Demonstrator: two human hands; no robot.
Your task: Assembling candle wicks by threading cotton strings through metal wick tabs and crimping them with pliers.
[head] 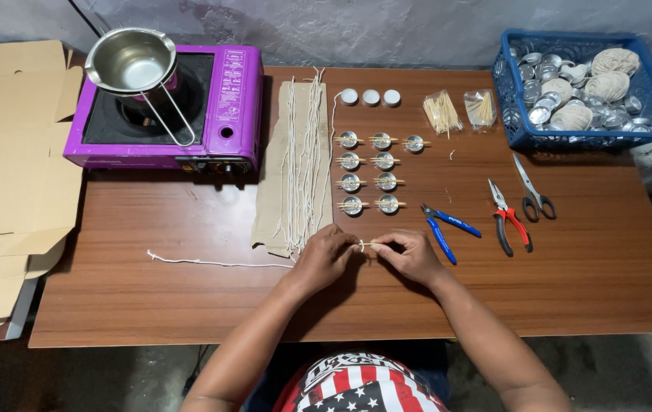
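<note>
My left hand point(326, 256) and my right hand point(408, 254) meet near the front middle of the brown table point(188, 305). Together they pinch a thin wooden stick with a white wick point(363, 245) tied around it. Just beyond my hands stand several small metal cups point(350, 204) in rows, each with a wick and stick laid across its rim. A long loose white wick point(211, 263) trails left from my left hand across the table.
Many cut wicks lie on a strip of brown paper point(268, 206). A purple portable stove point(165, 107) carries a steel pouring pot point(131, 61). Blue pliers point(448, 225), red pliers point(510, 221), scissors point(533, 191), stick packets point(442, 113), white discs point(371, 97), blue basket point(516, 133), cardboard point(5, 175).
</note>
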